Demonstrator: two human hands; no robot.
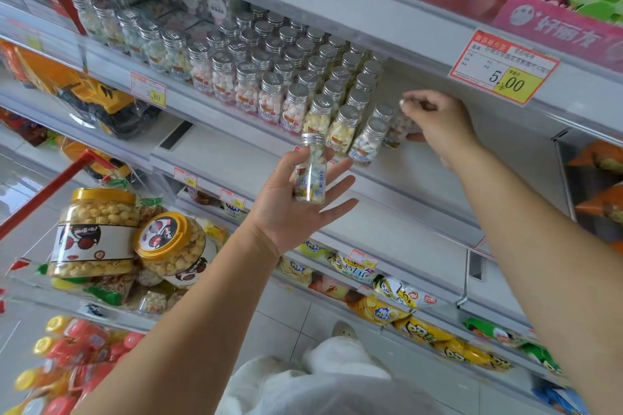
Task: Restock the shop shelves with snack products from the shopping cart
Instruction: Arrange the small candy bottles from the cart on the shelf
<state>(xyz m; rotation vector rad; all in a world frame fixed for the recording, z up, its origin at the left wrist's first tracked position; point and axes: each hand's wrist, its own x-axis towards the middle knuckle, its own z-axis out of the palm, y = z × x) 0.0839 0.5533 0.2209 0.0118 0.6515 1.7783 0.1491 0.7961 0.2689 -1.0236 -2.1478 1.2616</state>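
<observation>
- Shop shelving is rising ahead, the candy shelf carrying silver-capped bottle rows across its left and middle, its right end lying bare.
- Right hand is grasping the end bottle, which is blurred, at the rows' right edge near the shelf's front lip.
- Left hand is hovering below that lip, thumb pinning the spare bottle against the palm, fingers splayed.
- Setting the end bottle flat and snug against its neighbours is looking wise, since a sideways nudge is likely risking a toppled row.
- Open room is lying rightward, while the price tag overhead is crowding the wrist.
- Shopping cart is standing lower left.
</observation>
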